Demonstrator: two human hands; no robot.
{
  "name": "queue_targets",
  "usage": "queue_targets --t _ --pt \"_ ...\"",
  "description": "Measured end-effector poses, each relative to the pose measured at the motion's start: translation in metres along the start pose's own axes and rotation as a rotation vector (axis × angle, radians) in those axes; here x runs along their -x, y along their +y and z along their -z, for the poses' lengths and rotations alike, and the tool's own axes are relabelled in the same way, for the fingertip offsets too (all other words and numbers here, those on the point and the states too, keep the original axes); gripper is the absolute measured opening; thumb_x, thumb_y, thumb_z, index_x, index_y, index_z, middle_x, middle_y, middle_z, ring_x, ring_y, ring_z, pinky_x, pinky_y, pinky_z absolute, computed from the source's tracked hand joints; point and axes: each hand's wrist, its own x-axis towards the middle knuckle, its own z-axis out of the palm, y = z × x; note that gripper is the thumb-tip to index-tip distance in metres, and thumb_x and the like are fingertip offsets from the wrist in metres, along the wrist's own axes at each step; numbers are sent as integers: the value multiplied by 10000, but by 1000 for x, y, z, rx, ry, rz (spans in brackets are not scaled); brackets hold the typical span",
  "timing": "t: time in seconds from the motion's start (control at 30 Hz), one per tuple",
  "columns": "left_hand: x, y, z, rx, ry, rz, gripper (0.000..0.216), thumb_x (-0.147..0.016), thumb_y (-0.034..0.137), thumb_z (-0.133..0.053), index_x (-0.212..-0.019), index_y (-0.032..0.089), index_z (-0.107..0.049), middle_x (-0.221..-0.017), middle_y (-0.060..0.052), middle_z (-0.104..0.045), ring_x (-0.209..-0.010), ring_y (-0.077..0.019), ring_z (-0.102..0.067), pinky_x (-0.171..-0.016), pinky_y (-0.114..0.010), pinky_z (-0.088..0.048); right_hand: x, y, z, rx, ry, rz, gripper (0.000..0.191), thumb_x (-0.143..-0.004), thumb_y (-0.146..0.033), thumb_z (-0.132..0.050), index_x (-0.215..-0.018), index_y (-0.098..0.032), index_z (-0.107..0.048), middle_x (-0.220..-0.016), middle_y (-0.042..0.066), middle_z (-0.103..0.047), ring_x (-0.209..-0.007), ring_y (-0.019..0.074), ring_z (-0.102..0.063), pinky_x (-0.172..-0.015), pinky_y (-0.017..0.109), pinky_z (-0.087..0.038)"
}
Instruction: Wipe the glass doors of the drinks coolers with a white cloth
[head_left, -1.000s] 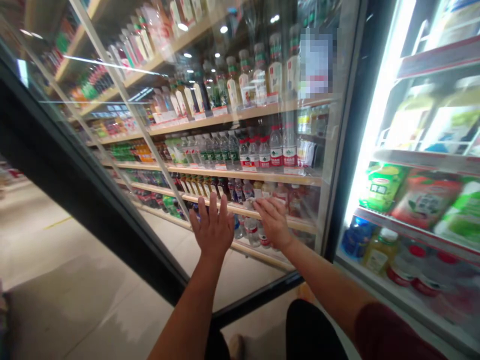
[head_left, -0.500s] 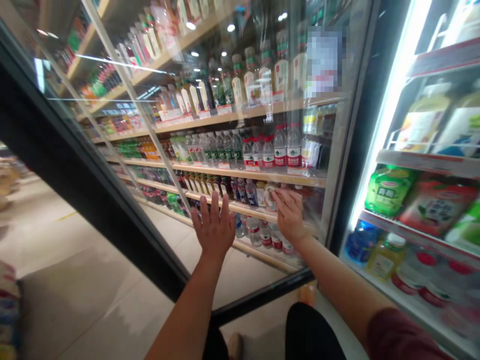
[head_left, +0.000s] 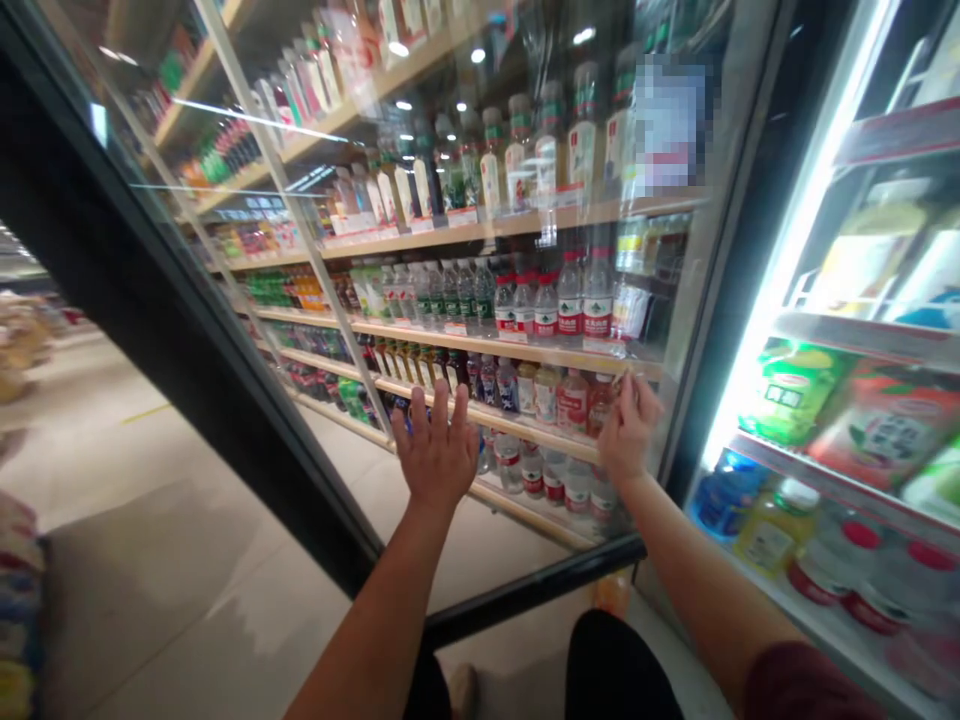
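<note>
In the head view, my left hand (head_left: 436, 455) is spread with its palm toward the glass door (head_left: 480, 570), fingers apart and apparently resting on the pane. Further right, my right hand (head_left: 632, 425) is closed, its fingertips bunched close to the glass near the door's hinge-side edge. Something small and pale may be at those fingertips, but blur keeps me from making it out. Through the pane, bottles with red labels (head_left: 572, 400) show just left of my right hand.
Black door frame (head_left: 187, 330) slants down on the left and runs along the bottom. Beyond the glass are wooden shelves (head_left: 480, 345) of bottled drinks. A lit cooler (head_left: 870, 330) with pouches and bottles stands at the right. Pale tiled floor (head_left: 172, 560) lies at left.
My right hand has moved to the right across the glass, uncovering the bottles behind it. My left hand stays spread on the pane; the view has shifted slightly.
</note>
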Motion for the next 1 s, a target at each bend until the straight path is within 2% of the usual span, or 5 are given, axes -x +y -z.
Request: queue_targets --t 0.2,0.43,0.67,0.9,1.0 --pt "-1 2 1 -21 1 -2 552 -975 350 -508 -1509 249 -410 -1549 -107 -408 -1517 -289 -184 -1235 -529 -101 -84 -5 -11 -24 114 -167 517 -958 -211 -364 -1458 -198 -494 -1372 146 -542 -1278 261 -484 -1099 537 -379" --pt "-2 1 1 -63 19 -27 575 -968 333 -521 -1519 234 -390 -1549 -118 -400 -1517 -288 -184 -1231 -532 -124 4 -65 -12 -148 -56 176 547 -966 -121 -433 -1487 -284 -457 -1273 114 -623 -1218 236 -509 -1055 431 -425" --pt "-4 4 4 -53 54 -54 642 -954 303 -557 -1547 211 -328 -1541 -129 -406 -1525 -271 -139 -1245 -502 -95 -65 -111 -31 -205 -6 284 467 -997 -134 -404 -1416 -278 -550 -1279 71 -644 -1217 209 -511 -1087 398 -434" --pt "-3 4 5 -111 48 -71 671 -950 312 -573 -1554 194 -307 -1544 -128 -398 -1521 -286 -154 -1243 -508 -109 -2 -126 -23 -230 -146 410 427 -982 -154 -490 -1383 -272 -581 -1200 52 -688 -1140 207 -545 -1041 369 -477" --pt "-3 4 4 -102 66 -76 666 -955 311 -564 -1555 193 -303 -1549 -129 -387 -1520 -284 -157 -1241 -504 -123 -27 -135 -27 -280 -151 384 431 -983 -144 -485 -1382 -276 -582 -1228 46 -683 -1172 207 -535 -1062 378 -461"
